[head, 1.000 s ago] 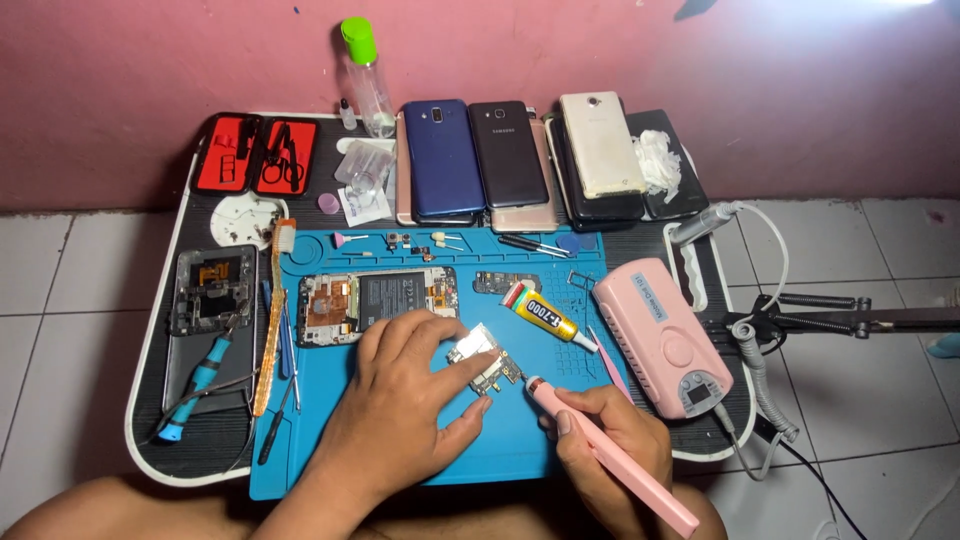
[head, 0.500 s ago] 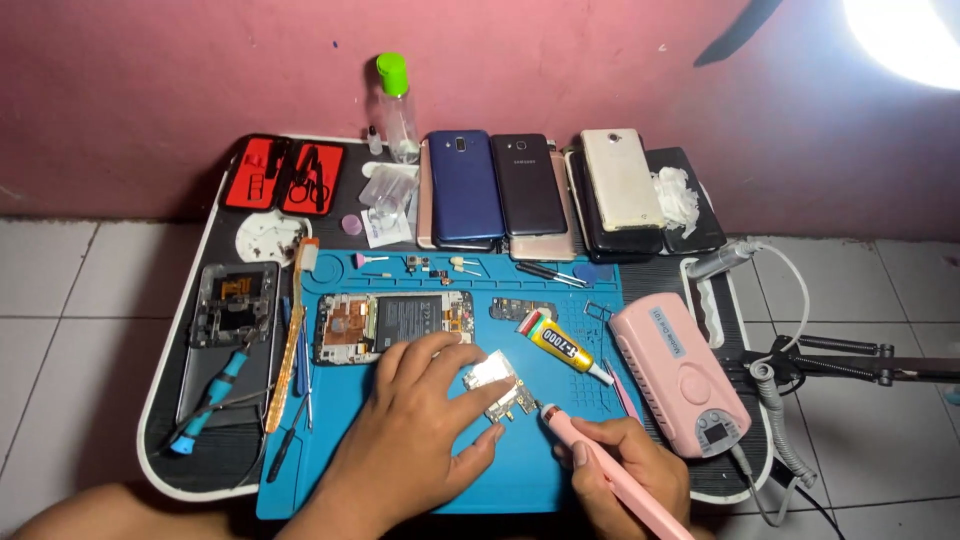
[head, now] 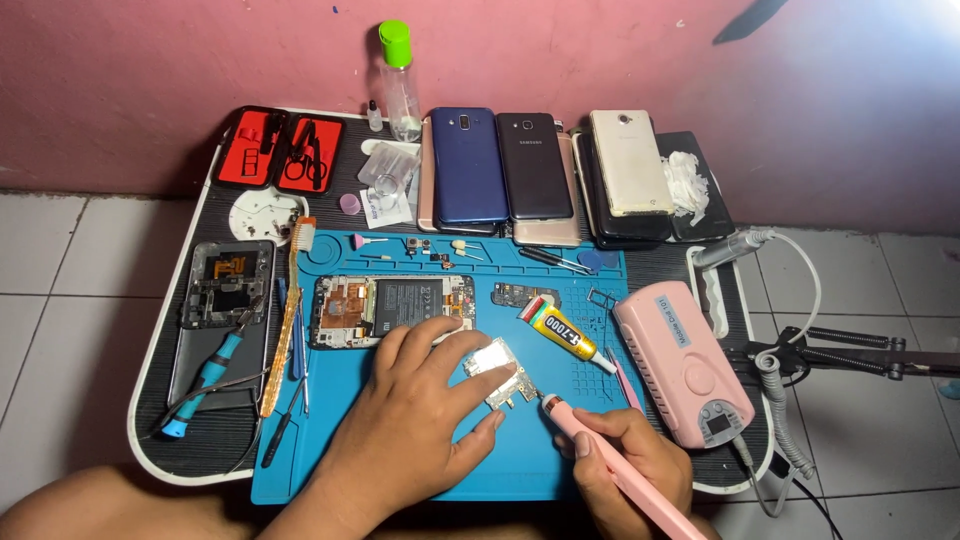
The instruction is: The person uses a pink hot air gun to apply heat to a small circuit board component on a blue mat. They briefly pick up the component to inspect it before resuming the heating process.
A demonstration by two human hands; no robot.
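Bright, even light falls from the upper right, where the wall [head: 900, 60] washes out pale at the corner. A dark slanted shadow crosses it there. Soft shadows sit under both hands (short ones). The phones [head: 530, 165] show mild glare. Focus is sharp throughout; edges bend slightly.

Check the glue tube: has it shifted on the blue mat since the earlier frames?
No. The glue tube lies as before between the open phone and the pink box; only the camera moved.

Home phone-repair bench — opened phone [head: 390, 310], blue mat [head: 400, 470], tiled floor [head: 60, 290].
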